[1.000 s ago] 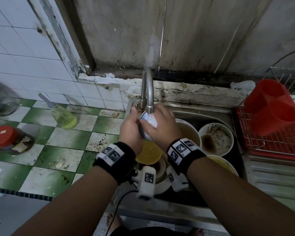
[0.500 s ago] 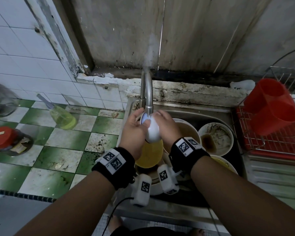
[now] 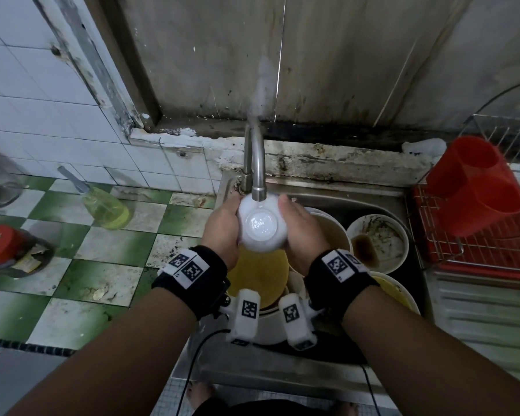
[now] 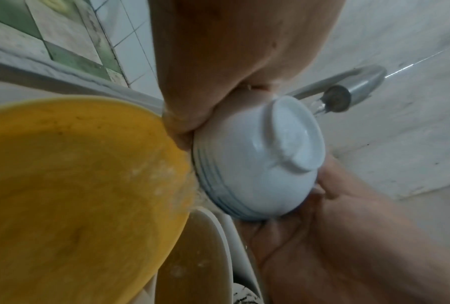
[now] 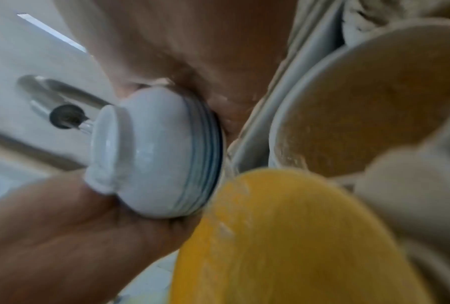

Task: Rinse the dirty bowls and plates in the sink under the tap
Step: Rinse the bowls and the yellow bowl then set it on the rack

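Both hands, the left hand [image 3: 222,229] and the right hand [image 3: 302,232], hug the white bowl [image 3: 261,226] bottom-up just under the tap [image 3: 257,163], over the sink [image 3: 336,202], probably so water washes its outside.

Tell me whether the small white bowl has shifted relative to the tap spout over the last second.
Yes. The small white ceramic bowl has turned: its foot ring now faces up under the steel tap spout, held between both hands.

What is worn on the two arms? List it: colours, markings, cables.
Arms bare, no sleeves. Each wrist carries a black band with white tags printed with black square codes; the right band matches. A white camera pod with the same code hangs under each wrist, trailing a thin black cable.
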